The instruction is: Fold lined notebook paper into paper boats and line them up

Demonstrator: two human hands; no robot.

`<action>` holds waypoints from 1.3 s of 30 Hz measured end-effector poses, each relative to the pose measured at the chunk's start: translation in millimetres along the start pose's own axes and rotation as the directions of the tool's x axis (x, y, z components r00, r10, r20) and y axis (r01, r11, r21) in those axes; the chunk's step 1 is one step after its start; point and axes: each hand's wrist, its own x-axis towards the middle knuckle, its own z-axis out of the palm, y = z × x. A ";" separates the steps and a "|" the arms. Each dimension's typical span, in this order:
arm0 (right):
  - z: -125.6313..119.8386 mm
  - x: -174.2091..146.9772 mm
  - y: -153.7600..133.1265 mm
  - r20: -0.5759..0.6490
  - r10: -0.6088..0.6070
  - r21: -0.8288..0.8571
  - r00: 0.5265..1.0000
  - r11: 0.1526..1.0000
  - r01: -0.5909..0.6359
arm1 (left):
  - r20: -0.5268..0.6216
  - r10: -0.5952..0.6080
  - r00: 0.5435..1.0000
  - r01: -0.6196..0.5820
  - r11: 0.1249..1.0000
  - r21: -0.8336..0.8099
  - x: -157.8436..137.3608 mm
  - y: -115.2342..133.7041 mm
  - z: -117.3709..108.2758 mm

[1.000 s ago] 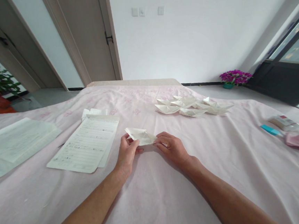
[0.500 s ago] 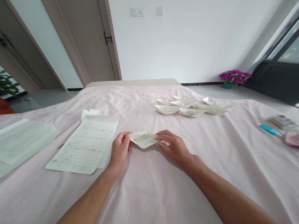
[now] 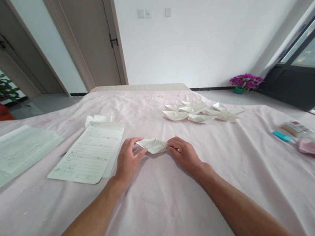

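A small white paper boat (image 3: 155, 146) is held at its two pointed ends, just above or on the pink cloth. My left hand (image 3: 128, 158) pinches its left tip between thumb and fingers. At the opposite tip, my right hand (image 3: 184, 153) has its fingers closed on the paper. Farther off to the right lies a group of several folded paper boats (image 3: 195, 109). Left of my left hand is a stack of written-on lined sheets (image 3: 87, 153).
Larger thin papers (image 3: 14, 152) spread at the far left of the pink tablecloth (image 3: 160, 209). On the right sit a clear-wrapped pack (image 3: 296, 129), a blue object (image 3: 282, 136) and a folded pink item (image 3: 311, 148). Purple flowers (image 3: 246, 81) stand beyond, by the wall.
The boat has opened out and now shows a raised middle peak. My left thumb has moved in along its near side, and my right fingers have closed onto its tip.
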 end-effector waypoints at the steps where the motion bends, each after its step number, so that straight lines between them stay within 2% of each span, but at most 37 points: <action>1: 0.2 -0.3 0.6 0.002 0.000 0.000 1.000 1.000 0.000 | 0.029 0.049 0.998 -0.050 0.997 0.053 -0.2 -0.5 0.1; 3: 0.5 -0.8 1.5 0.007 -0.005 -0.008 1.000 1.000 0.005 | 0.084 0.109 0.990 -0.121 0.980 0.158 -0.7 -2.9 0.7; 7: 1.0 -1.2 2.0 0.014 -0.019 -0.035 1.000 0.999 0.019 | 0.142 0.157 0.977 -0.194 0.931 0.308 -1.7 -8.3 1.7; 16: 0.6 -0.1 0.5 0.025 0.005 -0.061 1.000 0.998 -0.003 | 0.233 0.218 0.948 -0.296 0.872 0.390 -2.3 -6.8 1.8; 27: -0.6 0.2 0.4 0.050 0.007 -0.083 0.999 0.997 -0.003 | 0.221 0.166 0.961 -0.244 0.886 0.393 -3.7 -8.0 2.5; 39: -1.0 0.2 0.5 0.060 0.023 -0.128 0.998 0.992 -0.016 | 0.230 0.157 0.960 -0.238 0.892 0.385 -4.9 -5.9 2.1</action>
